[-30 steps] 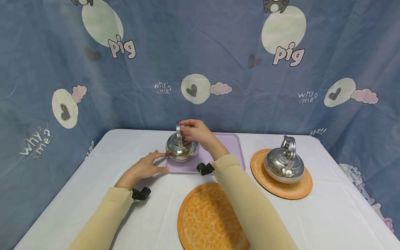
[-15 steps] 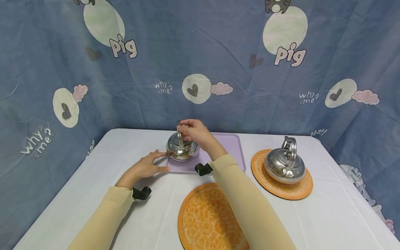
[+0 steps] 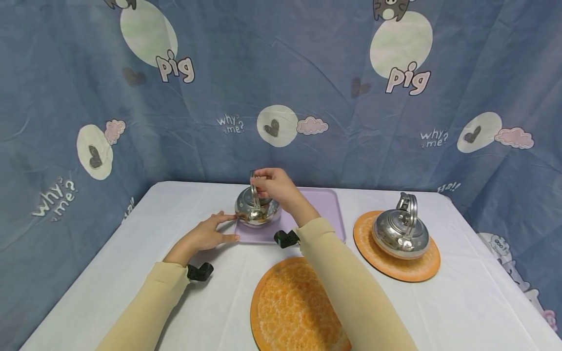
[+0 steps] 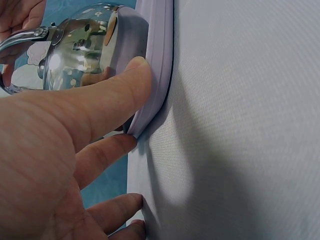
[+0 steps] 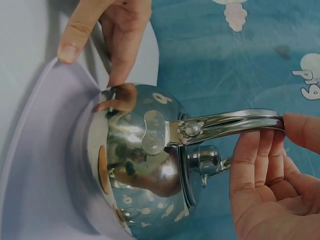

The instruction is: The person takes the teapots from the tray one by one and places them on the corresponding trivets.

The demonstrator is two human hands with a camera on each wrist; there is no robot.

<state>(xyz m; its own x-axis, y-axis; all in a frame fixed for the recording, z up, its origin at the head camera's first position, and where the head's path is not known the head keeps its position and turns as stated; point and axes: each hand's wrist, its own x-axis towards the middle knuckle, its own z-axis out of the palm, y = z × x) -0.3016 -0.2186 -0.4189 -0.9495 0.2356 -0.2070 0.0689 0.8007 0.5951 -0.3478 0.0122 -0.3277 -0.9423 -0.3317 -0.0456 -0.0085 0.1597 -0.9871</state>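
Silver kettle (image 3: 256, 218) sits upright at the L end of the lilac tray (image 3: 317, 210); your R hand (image 3: 277, 188) grasps its handle (image 5: 235, 123), thumb one side, fingers other. Your L hand (image 3: 206, 235) is relaxed, fingers spread, w/ thumb touching tray rim at the near L corner. Nr your R sleeve (image 3: 351, 282), partly hidden: an orange rd mat (image 3: 291, 302). Further R, 2nd kettle (image 3: 400, 238) stands on another orange mat (image 3: 365, 236), all on wht cloth (image 3: 210, 302); blue printed curtain (image 3: 316, 73) behind
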